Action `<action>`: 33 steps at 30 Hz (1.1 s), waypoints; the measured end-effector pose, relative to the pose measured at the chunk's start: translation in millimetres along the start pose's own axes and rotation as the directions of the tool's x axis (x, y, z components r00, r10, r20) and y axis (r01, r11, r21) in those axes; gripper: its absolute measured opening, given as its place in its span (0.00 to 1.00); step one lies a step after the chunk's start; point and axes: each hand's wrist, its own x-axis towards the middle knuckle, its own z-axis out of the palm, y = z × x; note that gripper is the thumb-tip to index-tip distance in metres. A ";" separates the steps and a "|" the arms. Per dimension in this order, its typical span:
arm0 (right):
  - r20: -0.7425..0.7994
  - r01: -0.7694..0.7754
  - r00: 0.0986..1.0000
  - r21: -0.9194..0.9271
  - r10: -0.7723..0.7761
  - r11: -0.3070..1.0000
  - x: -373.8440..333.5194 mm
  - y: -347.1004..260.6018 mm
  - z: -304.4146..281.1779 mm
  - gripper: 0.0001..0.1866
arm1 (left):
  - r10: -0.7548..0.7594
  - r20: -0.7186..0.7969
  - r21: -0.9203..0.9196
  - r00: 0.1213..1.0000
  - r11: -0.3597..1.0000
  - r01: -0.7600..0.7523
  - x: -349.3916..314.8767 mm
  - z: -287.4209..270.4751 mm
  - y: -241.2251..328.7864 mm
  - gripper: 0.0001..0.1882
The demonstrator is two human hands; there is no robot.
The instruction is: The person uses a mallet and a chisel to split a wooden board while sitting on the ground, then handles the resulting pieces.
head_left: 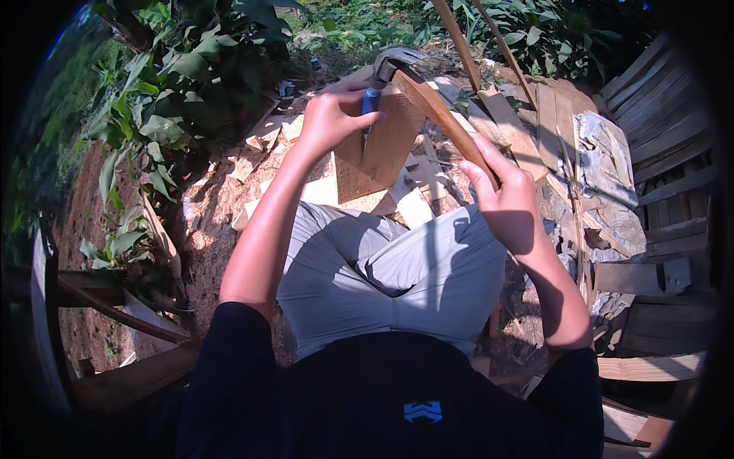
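Note:
My left hand (330,122) is closed round the blue handle of a chisel (371,101), which stands about upright against a wooden board (386,141). Its blade mostly cannot be made out. My right hand (506,195) grips the lower end of a claw hammer's wooden handle (440,115). The hammer's dark metal head (394,63) is right by the top of the chisel; whether they touch I cannot tell. The board is propped on edge in front of my legs, in grey trousers (390,283).
Wood chips and offcuts (413,203) cover the ground round the board. Long planks (512,134) lie at the far right, beside a slatted wooden wall (669,115). Leafy plants (164,92) grow at the left. A timber frame (138,375) stands at the near left.

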 end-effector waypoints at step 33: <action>-0.321 0.151 0.942 0.159 -0.094 0.976 4.2 25.1 18.7 0.25 | 0.028 -0.045 -0.018 0.999 0.999 -0.029 13.0 2.9 -5.1 0.21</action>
